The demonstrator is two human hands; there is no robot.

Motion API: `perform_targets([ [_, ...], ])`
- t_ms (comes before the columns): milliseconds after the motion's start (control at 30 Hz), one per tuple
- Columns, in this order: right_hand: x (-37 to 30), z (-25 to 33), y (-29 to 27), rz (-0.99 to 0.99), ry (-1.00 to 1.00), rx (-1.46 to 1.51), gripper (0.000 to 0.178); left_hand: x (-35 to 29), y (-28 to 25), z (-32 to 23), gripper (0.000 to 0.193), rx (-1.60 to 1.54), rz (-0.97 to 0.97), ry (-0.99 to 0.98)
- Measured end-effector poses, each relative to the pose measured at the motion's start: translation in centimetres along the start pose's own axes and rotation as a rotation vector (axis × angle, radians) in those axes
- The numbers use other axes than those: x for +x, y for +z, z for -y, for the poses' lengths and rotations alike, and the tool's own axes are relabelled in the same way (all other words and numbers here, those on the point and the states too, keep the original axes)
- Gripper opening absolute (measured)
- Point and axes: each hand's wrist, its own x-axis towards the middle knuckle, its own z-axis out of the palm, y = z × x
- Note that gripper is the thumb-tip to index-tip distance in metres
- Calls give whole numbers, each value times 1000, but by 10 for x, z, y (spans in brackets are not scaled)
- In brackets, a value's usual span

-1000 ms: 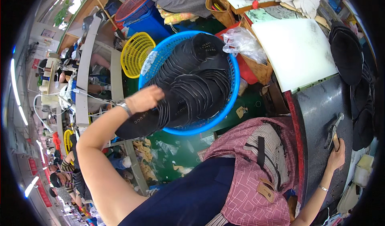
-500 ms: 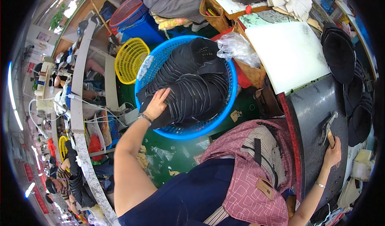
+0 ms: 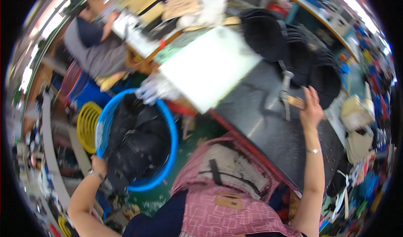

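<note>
My left hand (image 3: 100, 166) is at the near left side of a round blue plastic basket (image 3: 173, 146), against the black layered pieces (image 3: 134, 153) heaped inside it. Motion blur hides what its fingers do. On the right, my right hand (image 3: 312, 111) hovers or rests over the dark worktop (image 3: 260, 111) with its fingers stretched out. Beside its thumb lies a hammer (image 3: 296, 102) with a short wooden handle and a metal head. Stacks of black curved pieces (image 3: 264, 33) stand just beyond it.
A white board (image 3: 210, 64) lies at the far left of the worktop, with a clear plastic bag (image 3: 155, 88) by its corner. A yellow basket (image 3: 87, 125) stands left of the blue one. Another person (image 3: 94, 43) sits at the far left.
The view has swung to the right. My left hand has shifted from atop the black pieces to the basket's left side. My right hand's fingers have come off the hammer handle and straightened.
</note>
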Motion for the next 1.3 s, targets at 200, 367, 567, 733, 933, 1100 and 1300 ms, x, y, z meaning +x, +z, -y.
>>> perform_targets([
  [200,23,-35,36,114,38,28,52,11,-234,78,14,-990,-330,389],
  [367,24,-46,62,139,-44,74,21,7,-427,-19,11,-1733,-577,822],
  [567,-7,73,-73,486,-166,147,12,-40,-542,-109,10,-1945,-347,1178],
  [733,-62,119,-111,643,-58,466,21,-61,-569,-189,11,-1942,57,1574],
  [933,-73,76,-170,596,259,793,23,-55,-544,-244,12,-1508,-234,1545],
  [1100,-105,65,-190,471,668,712,17,-53,-532,-255,13,-1579,-316,1513],
  [1300,-81,60,-174,538,727,664,23,-60,-531,-255,7,-1275,-832,1576],
])
